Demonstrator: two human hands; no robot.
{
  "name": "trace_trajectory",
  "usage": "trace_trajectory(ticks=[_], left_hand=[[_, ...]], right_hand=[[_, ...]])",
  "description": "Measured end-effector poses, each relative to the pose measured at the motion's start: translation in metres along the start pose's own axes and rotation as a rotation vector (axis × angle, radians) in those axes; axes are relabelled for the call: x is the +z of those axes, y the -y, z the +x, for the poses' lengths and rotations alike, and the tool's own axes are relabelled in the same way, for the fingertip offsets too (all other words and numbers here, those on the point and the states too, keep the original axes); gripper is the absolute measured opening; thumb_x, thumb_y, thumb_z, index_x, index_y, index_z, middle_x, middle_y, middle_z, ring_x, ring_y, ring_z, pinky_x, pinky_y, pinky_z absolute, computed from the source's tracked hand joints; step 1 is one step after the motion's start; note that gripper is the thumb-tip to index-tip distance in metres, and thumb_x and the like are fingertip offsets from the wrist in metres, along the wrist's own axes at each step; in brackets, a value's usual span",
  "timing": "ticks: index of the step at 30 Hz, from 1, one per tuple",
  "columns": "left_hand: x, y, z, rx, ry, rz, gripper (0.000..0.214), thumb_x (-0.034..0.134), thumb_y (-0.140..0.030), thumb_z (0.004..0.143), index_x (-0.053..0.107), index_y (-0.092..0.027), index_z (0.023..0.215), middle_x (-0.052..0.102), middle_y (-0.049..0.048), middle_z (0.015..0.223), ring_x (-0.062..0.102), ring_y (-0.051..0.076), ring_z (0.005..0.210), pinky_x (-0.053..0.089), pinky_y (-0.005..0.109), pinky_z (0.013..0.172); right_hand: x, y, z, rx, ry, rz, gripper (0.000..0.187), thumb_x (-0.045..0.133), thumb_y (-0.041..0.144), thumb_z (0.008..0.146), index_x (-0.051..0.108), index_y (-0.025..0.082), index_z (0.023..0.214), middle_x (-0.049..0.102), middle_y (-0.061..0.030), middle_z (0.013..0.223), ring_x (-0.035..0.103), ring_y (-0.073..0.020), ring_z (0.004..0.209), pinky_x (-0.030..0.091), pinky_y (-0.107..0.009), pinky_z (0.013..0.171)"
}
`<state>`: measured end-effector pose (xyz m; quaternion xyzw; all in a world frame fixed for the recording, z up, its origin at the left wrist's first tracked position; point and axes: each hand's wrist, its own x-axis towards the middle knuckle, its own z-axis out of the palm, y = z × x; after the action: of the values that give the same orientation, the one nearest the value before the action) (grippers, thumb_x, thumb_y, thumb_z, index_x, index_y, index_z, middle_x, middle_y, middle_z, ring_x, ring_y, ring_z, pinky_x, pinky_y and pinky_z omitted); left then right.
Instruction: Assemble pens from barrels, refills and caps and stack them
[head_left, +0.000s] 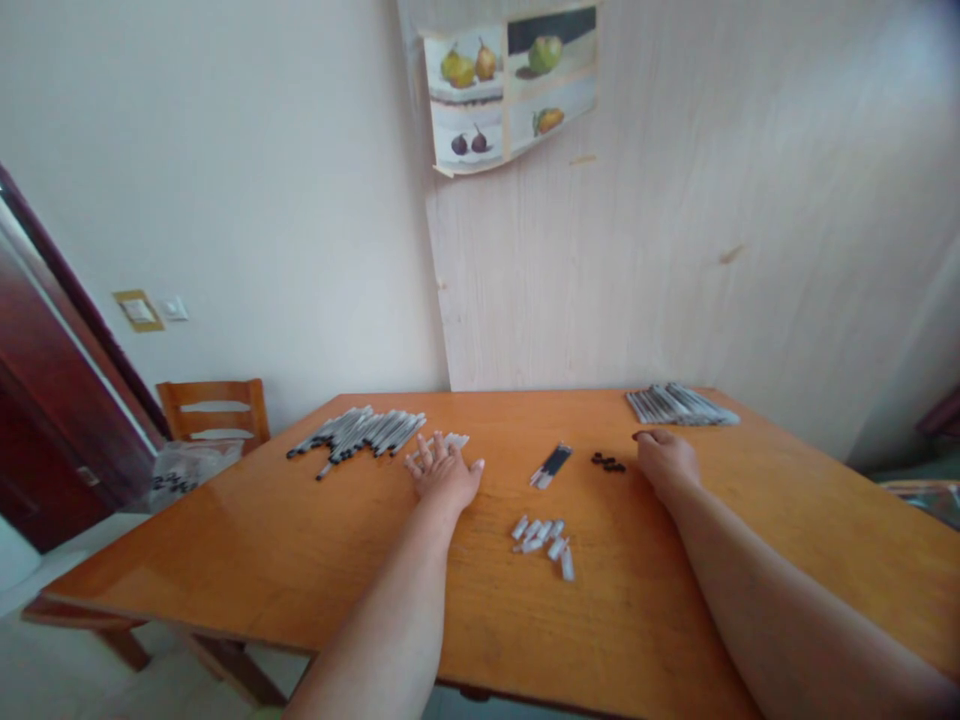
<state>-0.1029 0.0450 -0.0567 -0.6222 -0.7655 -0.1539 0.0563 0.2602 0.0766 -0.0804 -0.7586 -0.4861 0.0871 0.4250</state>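
Note:
My left hand [444, 478] lies palm down with its fingers spread, over a few white pen barrels [459, 440] that stick out past the fingertips. Left of it is a pile of pens [367, 432] with pale barrels and black ends. My right hand [667, 465] rests on the table with its fingers curled closed; a small dark bit shows at the fingertips, too small to name. Just left of that hand sit several small black pen parts [609, 463]. Between the hands lies a small bundle of black ink refills [553, 464]. Several clear pen caps [541, 536] are scattered nearer me.
A flat stack of thin grey sticks [679, 405] lies at the table's far right. The wooden table [337, 560] meets the wall at the back. A chair [214, 415] with a plastic bag [191, 470] of black parts stands at the left.

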Motion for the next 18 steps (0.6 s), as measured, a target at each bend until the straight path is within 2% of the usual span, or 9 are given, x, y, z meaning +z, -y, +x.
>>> trace_trajectory(ticks=[4,7,11,18], left_hand=[[-0.0006,0.0002,-0.0020,0.024,-0.007,-0.001,0.060,0.049,-0.062,0.078,0.060,-0.026,0.124,0.025,0.0091,0.156,-0.002,0.040,0.144,0.002,0.065,0.110],[-0.0042,-0.0001,-0.0045,0.058,-0.065,0.004,0.048,0.050,-0.054,0.081,0.064,-0.026,0.117,0.030,0.0095,0.154,0.001,0.040,0.144,0.002,0.066,0.109],[-0.0084,0.0013,-0.0068,0.074,-0.161,0.003,0.038,0.054,-0.039,0.082,0.063,-0.028,0.117,0.044,0.0086,0.145,0.013,0.036,0.143,0.000,0.064,0.110],[-0.0093,0.0029,-0.0067,0.070,-0.176,0.018,0.033,0.059,-0.033,0.080,0.063,-0.027,0.112,0.054,0.0097,0.135,0.032,0.032,0.133,0.008,0.058,0.111]], right_hand=[[0.0000,0.0003,0.0002,0.021,0.005,0.011,0.040,0.048,0.040,0.080,0.075,0.019,0.102,0.072,-0.0136,0.098,0.064,-0.0270,0.091,0.044,-0.030,0.070],[-0.0024,0.0034,-0.0013,0.032,0.022,-0.002,0.041,0.046,0.039,0.081,0.074,0.020,0.103,0.071,-0.0132,0.102,0.063,-0.0278,0.095,0.044,-0.032,0.072],[-0.0042,0.0056,-0.0032,0.036,0.020,0.010,0.042,0.046,0.040,0.081,0.074,0.020,0.104,0.071,-0.0131,0.103,0.063,-0.0276,0.096,0.044,-0.031,0.072],[0.0000,0.0012,-0.0013,0.019,-0.014,0.032,0.037,0.050,0.039,0.078,0.075,0.020,0.099,0.073,-0.0125,0.096,0.064,-0.0257,0.089,0.045,-0.029,0.068]])
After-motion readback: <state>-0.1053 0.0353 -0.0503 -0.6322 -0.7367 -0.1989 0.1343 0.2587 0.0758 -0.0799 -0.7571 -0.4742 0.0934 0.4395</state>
